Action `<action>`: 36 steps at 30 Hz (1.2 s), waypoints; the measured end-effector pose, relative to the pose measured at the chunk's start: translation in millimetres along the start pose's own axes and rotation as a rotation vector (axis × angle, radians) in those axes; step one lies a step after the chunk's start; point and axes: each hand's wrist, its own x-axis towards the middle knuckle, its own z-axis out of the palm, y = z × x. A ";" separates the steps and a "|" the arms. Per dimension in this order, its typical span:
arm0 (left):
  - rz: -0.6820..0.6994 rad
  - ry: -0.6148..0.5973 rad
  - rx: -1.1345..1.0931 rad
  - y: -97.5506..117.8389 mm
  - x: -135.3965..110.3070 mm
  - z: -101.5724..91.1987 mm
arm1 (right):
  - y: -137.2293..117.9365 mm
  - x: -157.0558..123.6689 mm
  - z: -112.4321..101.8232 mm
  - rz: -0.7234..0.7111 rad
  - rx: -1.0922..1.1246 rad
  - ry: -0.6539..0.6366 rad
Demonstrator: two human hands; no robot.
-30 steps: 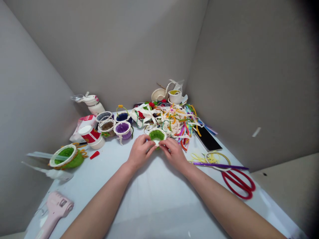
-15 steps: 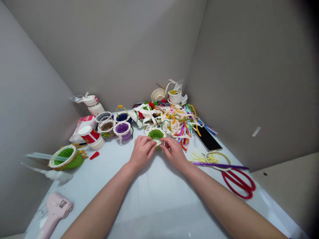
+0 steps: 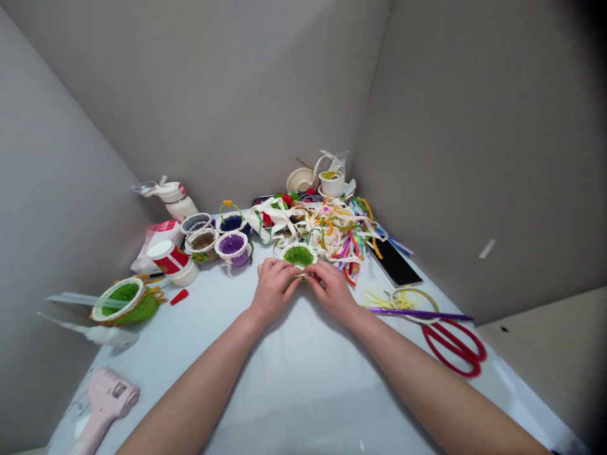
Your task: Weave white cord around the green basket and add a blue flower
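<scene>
A small green basket (image 3: 298, 255) with a white rim faces me, its opening towards me. From the left, my left hand (image 3: 275, 284) pinches the basket's near rim between thumb and fingers. My right hand (image 3: 330, 287) grips the same near edge from the right, its fingertips almost meeting those of the left. Between the fingertips shows a thin white piece of the edge; the rest of it, and the basket's lower side, are hidden by my hands.
Behind the basket lies a heap of white lace and coloured strips (image 3: 327, 221). Small baskets, one of them purple (image 3: 233, 248), a paper cup (image 3: 173, 260) and a pink glue gun (image 3: 109, 398) are on the left. Right are a phone (image 3: 396, 262) and red-handled scissors (image 3: 455, 347).
The near edge between my fingertips sits lower and flatter, and more of the green inside shows. Both hands keep their hold in nearly the same place.
</scene>
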 end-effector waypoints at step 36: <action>-0.077 0.024 -0.019 1.8 2.1 0.4 | -5.6 -15.2 -1.2 0.056 -0.113 0.176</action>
